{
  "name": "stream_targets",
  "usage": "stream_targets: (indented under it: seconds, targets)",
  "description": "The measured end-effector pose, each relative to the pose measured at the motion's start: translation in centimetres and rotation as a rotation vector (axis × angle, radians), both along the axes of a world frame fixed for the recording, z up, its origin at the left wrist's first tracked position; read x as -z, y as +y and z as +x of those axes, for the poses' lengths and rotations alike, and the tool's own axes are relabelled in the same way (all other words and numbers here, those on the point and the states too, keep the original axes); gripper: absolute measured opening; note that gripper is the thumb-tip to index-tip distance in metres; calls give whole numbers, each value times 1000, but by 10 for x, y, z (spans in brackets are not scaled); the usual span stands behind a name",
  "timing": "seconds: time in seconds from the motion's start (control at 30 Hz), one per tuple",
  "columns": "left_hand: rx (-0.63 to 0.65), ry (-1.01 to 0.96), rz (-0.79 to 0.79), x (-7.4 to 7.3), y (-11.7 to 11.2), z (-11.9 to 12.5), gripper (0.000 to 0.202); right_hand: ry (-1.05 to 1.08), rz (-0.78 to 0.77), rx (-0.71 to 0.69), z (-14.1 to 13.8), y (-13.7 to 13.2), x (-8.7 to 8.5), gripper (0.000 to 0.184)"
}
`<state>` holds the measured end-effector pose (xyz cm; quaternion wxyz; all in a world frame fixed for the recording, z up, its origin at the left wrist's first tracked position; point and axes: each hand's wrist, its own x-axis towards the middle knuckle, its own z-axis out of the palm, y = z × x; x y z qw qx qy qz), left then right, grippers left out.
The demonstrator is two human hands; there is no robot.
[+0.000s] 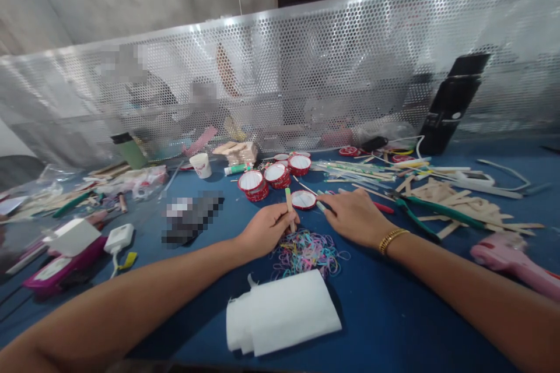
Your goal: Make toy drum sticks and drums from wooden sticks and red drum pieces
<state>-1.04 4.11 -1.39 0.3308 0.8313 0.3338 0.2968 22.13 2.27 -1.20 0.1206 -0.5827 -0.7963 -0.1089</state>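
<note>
My left hand (270,228) is closed around a flat wooden stick (289,210) held upright, with a green tip. Just below that hand lies a tangled heap of pastel rubber bands (310,252). My right hand (356,215) reaches down to the table with fingers stretched out, beside a shallow red round container (303,200) with a white inside. Small pale blue-green bits show at its fingertips; whether they are separate pieces I cannot tell. Behind the hands stand red round containers (254,185) with pale insides. A folded white cloth (284,313) lies in front.
To the right are green-handled pliers (446,210), loose wooden sticks (437,193) and a pink glue gun (516,259). A white paper cup (200,165), a white adapter (119,238) and a green bottle (130,150) are on the left. A perforated metal screen (306,70) runs along the back.
</note>
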Motion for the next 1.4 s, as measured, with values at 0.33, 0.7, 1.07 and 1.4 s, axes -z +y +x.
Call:
stream_targets:
  seconds: [0.33, 0.7, 1.07, 1.4]
  targets:
    - [-6, 7, -13, 0, 1, 1, 29, 44, -24, 22, 0, -2, -7, 31]
    - [-9, -16, -61, -2, 1, 1, 30, -41, -59, 350, 59, 0, -45, 30]
    - [-22, -26, -77, 0, 1, 1, 31, -84, -119, 406, 63, 6, -40, 26]
    - [-14, -18, -56, -2, 1, 1, 29, -60, -192, 426, 62, 12, -28, 26]
